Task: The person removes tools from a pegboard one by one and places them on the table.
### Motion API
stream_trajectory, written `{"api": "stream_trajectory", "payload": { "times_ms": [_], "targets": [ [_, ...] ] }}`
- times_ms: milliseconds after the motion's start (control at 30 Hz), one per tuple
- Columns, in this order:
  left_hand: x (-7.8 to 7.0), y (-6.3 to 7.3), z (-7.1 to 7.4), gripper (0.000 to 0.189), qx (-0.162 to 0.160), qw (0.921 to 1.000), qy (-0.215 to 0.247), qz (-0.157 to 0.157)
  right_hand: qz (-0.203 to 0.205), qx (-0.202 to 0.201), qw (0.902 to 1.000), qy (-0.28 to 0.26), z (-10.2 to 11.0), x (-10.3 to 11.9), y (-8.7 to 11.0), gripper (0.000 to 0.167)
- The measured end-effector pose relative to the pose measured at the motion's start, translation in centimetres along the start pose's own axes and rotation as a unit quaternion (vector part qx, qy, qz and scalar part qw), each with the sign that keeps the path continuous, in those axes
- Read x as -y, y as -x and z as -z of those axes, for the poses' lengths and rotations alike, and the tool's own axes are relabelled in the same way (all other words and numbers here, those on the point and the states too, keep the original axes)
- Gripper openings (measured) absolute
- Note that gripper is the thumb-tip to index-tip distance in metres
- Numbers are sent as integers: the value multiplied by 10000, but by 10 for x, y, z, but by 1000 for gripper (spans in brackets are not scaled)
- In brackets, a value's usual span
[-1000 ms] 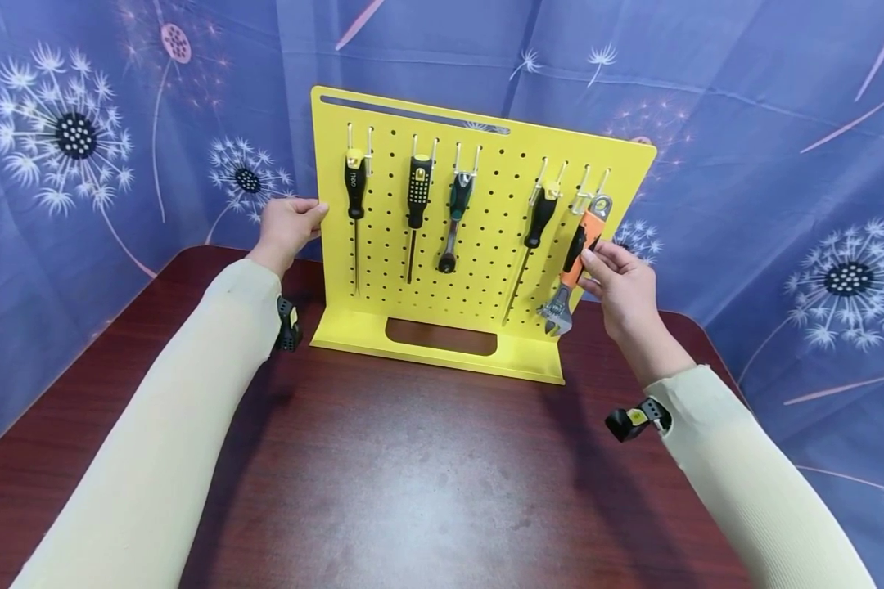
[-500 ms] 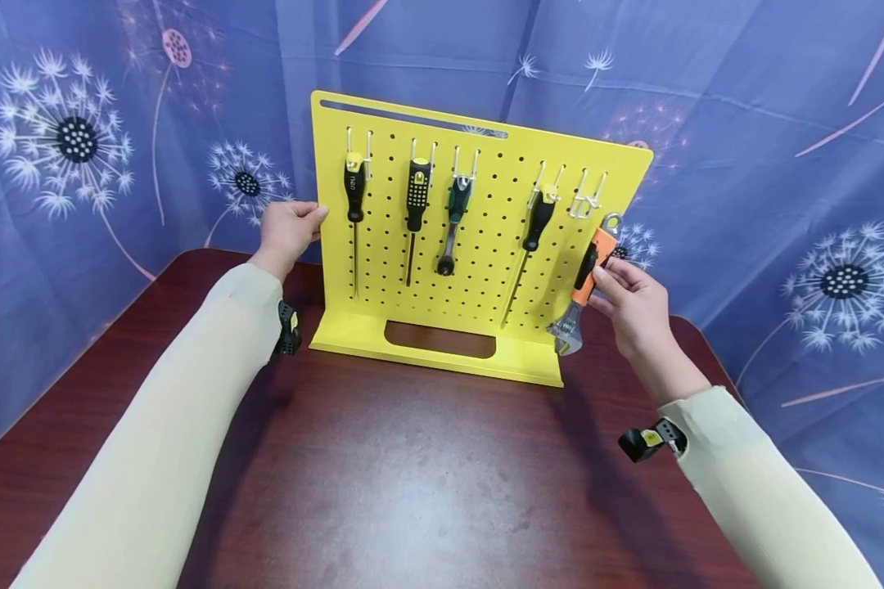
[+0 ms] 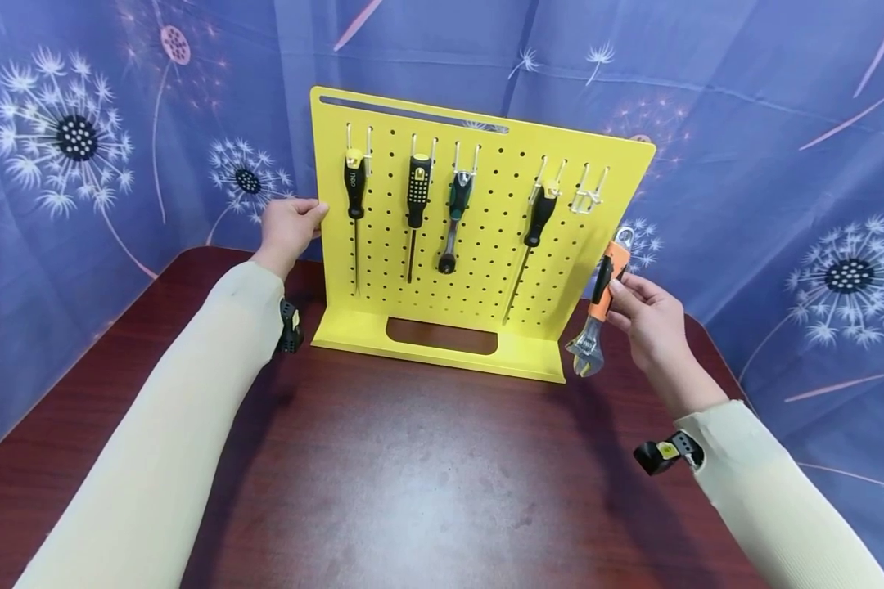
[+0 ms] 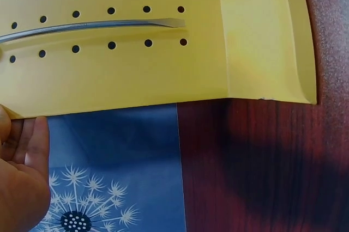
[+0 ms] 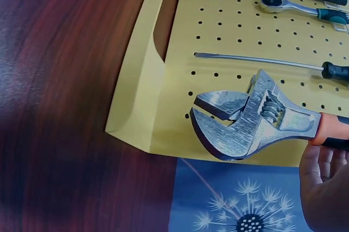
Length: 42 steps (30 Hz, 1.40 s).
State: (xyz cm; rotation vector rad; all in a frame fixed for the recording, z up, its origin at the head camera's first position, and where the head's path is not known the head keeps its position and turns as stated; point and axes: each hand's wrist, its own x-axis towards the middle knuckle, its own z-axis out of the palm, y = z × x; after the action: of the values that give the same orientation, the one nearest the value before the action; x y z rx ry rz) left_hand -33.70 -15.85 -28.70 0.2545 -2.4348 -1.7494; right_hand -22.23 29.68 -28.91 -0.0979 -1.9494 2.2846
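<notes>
My right hand (image 3: 651,327) grips an adjustable wrench (image 3: 597,316) by its orange and black handle, just off the right edge of a yellow pegboard (image 3: 486,237). The wrench tilts head down; in the right wrist view its steel head (image 5: 256,120) overlaps the board, jaws parted. At the far side, my left hand (image 3: 287,233) pinches the board's left edge. Part of that hand (image 4: 24,188) shows in the left wrist view, with fingers behind the edge. A pair of white hooks (image 3: 586,198) at the board's upper right holds nothing.
Three screwdrivers hang on the board: one at left (image 3: 354,190), a dotted-handle one (image 3: 418,192) and one at right (image 3: 541,219). A green-handled ratchet (image 3: 459,200) hangs between. The board's base lip (image 3: 526,360) rests on a dark wooden table (image 3: 412,474); a blue curtain (image 3: 442,41) hangs behind.
My right hand has carried the adjustable wrench away from the hooks, rightward and down, past the board's right edge. The left hand has stayed at the left edge.
</notes>
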Motion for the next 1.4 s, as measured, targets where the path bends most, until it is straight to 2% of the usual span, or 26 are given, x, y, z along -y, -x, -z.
{"api": "stream_trajectory", "payload": {
  "times_ms": [300, 600, 833, 1033, 1200, 1400],
  "targets": [
    [-1, 1, -1, 42, -7, 10000, -57, -67, -244, -133, 9996, -89, 7, -7, 3, 24],
    [-2, 1, 0, 42, -42, 9999, -86, -31, -658, -393, 9969, 161, 16, -20, 5, 30],
    [-1, 0, -1, 41, -37, 10000, -76, 19, -1171, -557, 9896, 616, 26, -31, 6, 33],
    [-1, -1, -1, 41, -56, 10000, -20, 39, -1405, -393, 9845, 974, 32, -41, 5, 34],
    [-2, -2, 0, 42, -44, 10000, 34, 61, -1655, -309, 9797, 1085, 37, -48, 4, 36],
    [-1, -2, -1, 42, -37, 10000, 61, 52, -1951, -388, 9728, 1187, 43, -54, 2, 36]
  ]
}}
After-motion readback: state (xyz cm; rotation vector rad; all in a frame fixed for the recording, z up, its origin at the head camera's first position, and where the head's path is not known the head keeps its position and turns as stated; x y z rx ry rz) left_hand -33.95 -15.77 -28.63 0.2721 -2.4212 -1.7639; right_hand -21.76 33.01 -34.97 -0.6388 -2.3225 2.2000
